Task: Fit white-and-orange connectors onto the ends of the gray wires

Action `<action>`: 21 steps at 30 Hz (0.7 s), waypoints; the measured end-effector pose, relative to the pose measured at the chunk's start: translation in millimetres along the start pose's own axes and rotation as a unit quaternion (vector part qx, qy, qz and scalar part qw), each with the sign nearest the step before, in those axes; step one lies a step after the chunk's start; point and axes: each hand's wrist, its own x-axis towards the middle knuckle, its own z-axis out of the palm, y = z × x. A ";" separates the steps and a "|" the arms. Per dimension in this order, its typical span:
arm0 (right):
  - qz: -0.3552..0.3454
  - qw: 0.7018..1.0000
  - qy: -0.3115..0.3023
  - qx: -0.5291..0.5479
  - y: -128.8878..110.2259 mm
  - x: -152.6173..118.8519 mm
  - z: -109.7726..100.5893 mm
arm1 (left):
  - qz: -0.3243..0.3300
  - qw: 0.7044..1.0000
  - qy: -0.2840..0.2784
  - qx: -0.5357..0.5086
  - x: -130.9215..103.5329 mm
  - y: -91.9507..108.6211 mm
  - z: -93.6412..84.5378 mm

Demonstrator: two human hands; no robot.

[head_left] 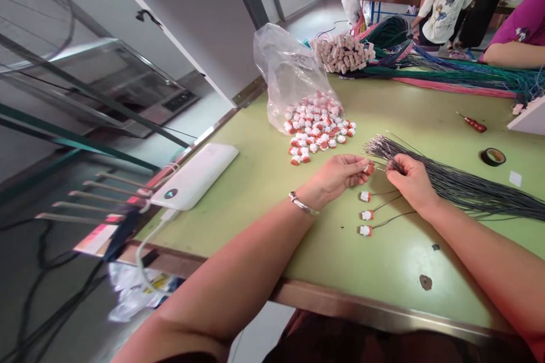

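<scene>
Between the thumb and fingers of my left hand (340,178) is an orange-and-white connector (368,169). My right hand (411,181) pinches dark wires close to the connector, their thin metal ends pointing left toward it. Behind and beside my right hand lies a long bundle of dark wires (464,181), its metal tips fanned out at the left end. Below my hands, three connectors with wires attached lie in a column: an upper one (365,197), a middle one (367,215) and a lower one (365,231).
Loose connectors (317,130) spill from a clear plastic bag (285,68). A white power bank (196,176) sits at left, black tape (493,156) and a red-handled tool (472,122) at right. Coloured wire bundles (447,76) lie at the back; people are beyond.
</scene>
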 end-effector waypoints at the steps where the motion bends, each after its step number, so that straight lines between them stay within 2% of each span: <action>1: -0.002 1.000 -0.003 -0.001 -1.0 -0.3 0.3 | -0.001 1.000 -0.003 0.001 0.5 -0.7 0.2; 8: -0.018 0.998 -0.006 -0.057 -2.3 -1.6 1.8 | 0.005 0.999 0.003 0.034 0.8 -4.8 3.1; 13: -0.025 0.994 0.009 -0.105 1.3 -1.7 4.6 | 0.054 0.991 0.023 0.123 1.9 -7.2 5.2; 16: -0.015 0.996 -0.003 -0.088 3.4 -1.0 5.3 | 0.060 0.991 0.031 0.111 2.5 -9.8 9.3; 21: 0.039 0.998 -0.045 0.002 4.0 1.1 2.3 | 0.078 0.992 0.027 0.091 3.2 -14.1 13.1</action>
